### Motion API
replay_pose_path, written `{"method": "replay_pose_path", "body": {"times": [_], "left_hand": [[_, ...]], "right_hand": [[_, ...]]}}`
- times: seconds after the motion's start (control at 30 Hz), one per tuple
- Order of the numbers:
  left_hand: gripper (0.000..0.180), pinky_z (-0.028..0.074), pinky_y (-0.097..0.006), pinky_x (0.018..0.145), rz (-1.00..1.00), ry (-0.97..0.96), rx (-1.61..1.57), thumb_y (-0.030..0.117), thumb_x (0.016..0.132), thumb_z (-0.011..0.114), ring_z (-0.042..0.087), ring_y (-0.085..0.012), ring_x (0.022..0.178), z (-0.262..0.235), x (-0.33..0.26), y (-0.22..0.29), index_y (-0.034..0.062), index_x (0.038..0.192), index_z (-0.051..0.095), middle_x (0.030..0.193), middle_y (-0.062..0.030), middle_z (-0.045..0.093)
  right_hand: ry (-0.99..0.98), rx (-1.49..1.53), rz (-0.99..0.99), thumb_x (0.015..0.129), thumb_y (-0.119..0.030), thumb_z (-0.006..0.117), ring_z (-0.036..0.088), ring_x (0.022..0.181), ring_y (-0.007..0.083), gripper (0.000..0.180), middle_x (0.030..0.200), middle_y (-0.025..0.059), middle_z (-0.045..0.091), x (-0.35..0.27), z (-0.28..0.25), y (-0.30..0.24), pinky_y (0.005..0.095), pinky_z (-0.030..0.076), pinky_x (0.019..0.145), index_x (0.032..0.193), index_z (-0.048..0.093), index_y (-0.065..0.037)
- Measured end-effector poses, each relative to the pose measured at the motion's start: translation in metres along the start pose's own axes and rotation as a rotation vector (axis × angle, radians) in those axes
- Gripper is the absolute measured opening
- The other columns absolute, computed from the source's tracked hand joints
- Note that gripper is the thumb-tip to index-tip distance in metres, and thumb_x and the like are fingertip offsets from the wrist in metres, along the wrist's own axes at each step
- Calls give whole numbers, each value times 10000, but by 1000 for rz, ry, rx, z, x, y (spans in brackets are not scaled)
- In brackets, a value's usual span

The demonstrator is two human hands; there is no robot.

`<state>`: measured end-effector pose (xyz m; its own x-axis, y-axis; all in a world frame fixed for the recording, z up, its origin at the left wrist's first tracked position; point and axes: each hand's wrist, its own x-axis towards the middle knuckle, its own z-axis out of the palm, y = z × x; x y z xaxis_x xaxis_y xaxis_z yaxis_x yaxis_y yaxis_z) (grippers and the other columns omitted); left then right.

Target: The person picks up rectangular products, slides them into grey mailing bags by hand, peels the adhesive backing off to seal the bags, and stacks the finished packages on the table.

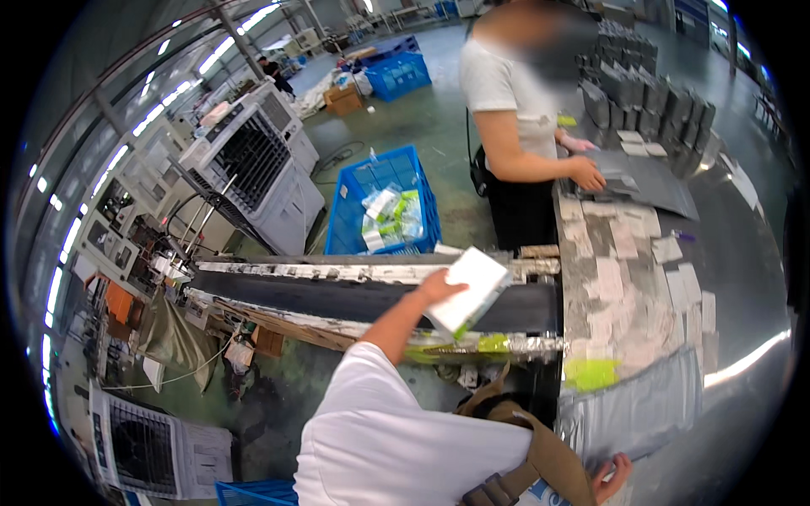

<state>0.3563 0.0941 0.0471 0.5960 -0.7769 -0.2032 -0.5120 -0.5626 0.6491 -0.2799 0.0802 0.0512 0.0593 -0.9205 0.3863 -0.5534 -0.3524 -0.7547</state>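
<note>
Over the conveyor belt (371, 302), my left hand (440, 288) is closed on a flat white-and-green pack (474, 287), thumb across its white face. The pack is tilted, and a green strip shows along its lower edge. At the lower right, my right hand (613, 477) has its fingers curled at the near edge of a grey plastic mailing bag (629, 409). That bag lies flat on the worktable (742, 337). A bright green piece (589, 374) lies beside its far edge.
A blue crate (342, 219) with similar packs stands beyond the belt. Across the table, a co-worker (515, 110) handles a dark grey bag (645, 181). Paper slips (620, 240) cover the table's left side. Grey packed bags (650, 97) stand at the back. A large air cooler (253, 160) stands left.
</note>
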Motion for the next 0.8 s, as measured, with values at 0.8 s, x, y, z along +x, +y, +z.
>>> {"method": "replay_pose_path", "body": {"times": [0.8], "left_hand": [[370,452,-404,909,1588,-697,104,113,760,677,504,-295,1106,325,-143,283,76,1127,649,1106,-109,570]], "right_hand": [[783,685,765,971,-259,557,628,1002,229,463,1175,138,606,-27,-79,-8,353,522,865,1344,448,-8]]}}
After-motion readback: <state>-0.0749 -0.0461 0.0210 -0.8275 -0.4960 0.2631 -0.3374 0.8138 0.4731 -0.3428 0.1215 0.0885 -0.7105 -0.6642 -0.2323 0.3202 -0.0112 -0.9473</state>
